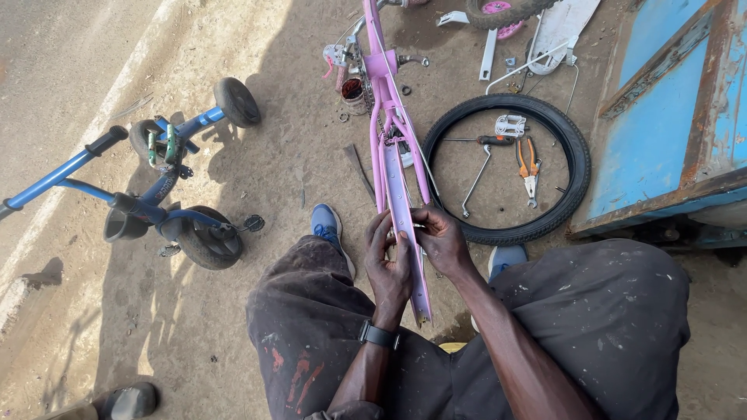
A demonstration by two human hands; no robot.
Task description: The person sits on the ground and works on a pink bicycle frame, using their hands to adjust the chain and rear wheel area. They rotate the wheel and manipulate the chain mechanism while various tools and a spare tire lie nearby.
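1. The left hand reaches forward from between the knees, wrist straight, a black watch on it. Its fingers are curled around the left edge of a pink mudguard, with the thumb lying along the strip's face.
2. The right hand comes in from the other side, forearm angled across the lap. Its fingers are bent and pinch the mudguard's right edge, just opposite the left hand, so both hands are closed on the same strip.
3. The mudguard runs from the lap upward along the pink bicycle frame, which lies on the dirt ground straight ahead.
4. Right of the hands a black tyre lies flat; inside its ring are orange-handled pliers, a bent metal wrench, a screwdriver with a dark handle and a white pedal.
5. On the left a blue tricycle lies on its side, well apart from the hands.
6. A blue shoe shows beside the left knee; a rusty blue panel stands at the right edge.
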